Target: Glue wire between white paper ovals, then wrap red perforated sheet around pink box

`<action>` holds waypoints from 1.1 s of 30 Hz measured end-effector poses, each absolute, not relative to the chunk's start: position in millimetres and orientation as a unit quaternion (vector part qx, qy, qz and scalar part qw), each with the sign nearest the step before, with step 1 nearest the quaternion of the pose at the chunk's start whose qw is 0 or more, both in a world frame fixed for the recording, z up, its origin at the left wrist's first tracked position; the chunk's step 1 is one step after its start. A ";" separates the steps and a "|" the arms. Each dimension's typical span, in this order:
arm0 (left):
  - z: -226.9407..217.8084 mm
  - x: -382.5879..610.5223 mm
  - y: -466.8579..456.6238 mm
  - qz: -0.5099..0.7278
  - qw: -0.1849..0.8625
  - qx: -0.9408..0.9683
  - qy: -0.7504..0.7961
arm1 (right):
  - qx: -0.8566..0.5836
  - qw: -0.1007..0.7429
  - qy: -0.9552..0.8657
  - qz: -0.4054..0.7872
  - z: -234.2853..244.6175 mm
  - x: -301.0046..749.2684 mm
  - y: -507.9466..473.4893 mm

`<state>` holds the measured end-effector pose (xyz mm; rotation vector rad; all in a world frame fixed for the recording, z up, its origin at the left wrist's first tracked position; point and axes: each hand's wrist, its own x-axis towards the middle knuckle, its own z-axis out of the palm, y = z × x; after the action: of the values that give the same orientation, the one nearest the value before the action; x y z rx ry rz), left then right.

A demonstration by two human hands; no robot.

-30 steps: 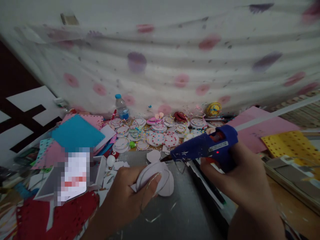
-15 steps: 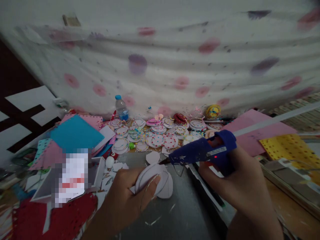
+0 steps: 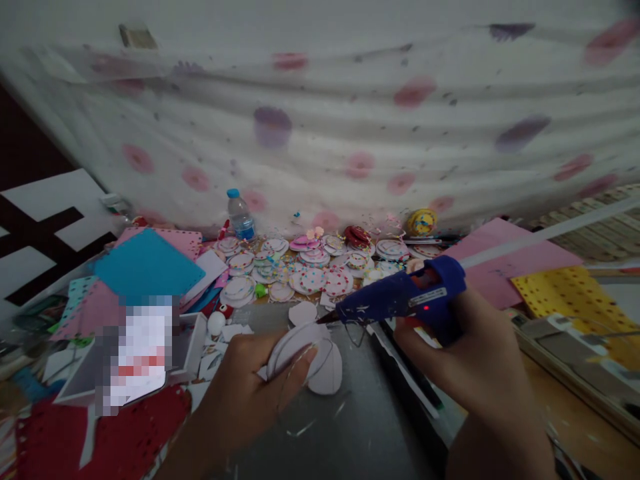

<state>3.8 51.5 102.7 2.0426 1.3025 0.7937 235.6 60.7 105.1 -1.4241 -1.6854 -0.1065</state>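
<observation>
The left hand point(image 3: 250, 387) was closed around a small stack of white paper circles point(image 3: 305, 343), thumb on top, holding them just above the grey mat point(image 3: 350, 427) at the near middle of the desk point(image 3: 575, 413). One more white disc point(image 3: 304, 312) sat flat on the mat a bit further back. The right hand point(image 3: 475, 367) was wrapped tight around a blue glue gun point(image 3: 405, 297) with a little red light lit on its side. The nozzle pointed left and came right up to the top edge of the held circles. Couldn't really tell if the tip was touching the paper or just shy of it, too blurry there.

Along the far edge of the desk there was a whole mess of dotted paper rounds point(image 3: 310, 270), with a water bottle point(image 3: 240, 215) standing at their left end and a yellow round thing point(image 3: 421, 221) at the right end. A blue sheet point(image 3: 147, 267) lay toward the left edge and a red punched sheet point(image 3: 125, 427) at the near left corner. A pink sheet point(image 3: 505, 263) and a yellow dotted sheet point(image 3: 570, 297) lay on the right side. A spotted white cloth point(image 3: 320, 133) hung behind everything.
</observation>
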 end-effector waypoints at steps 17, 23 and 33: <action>91.1 -17.0 54.8 0.294 -0.041 0.864 0.406 | -0.580 0.450 -0.675 -0.076 109.5 233.3 49.0; 94.3 -10.8 48.8 0.328 -0.047 0.856 0.398 | -0.581 0.458 -0.670 -0.055 111.0 232.8 42.4; 107.0 2.8 28.1 0.289 0.163 0.799 0.502 | -0.578 0.424 -0.691 -0.094 112.4 238.8 31.1</action>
<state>2.8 28.1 107.0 2.2772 1.4318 0.8249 238.8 31.1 112.4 -1.4447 -1.7288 -0.2349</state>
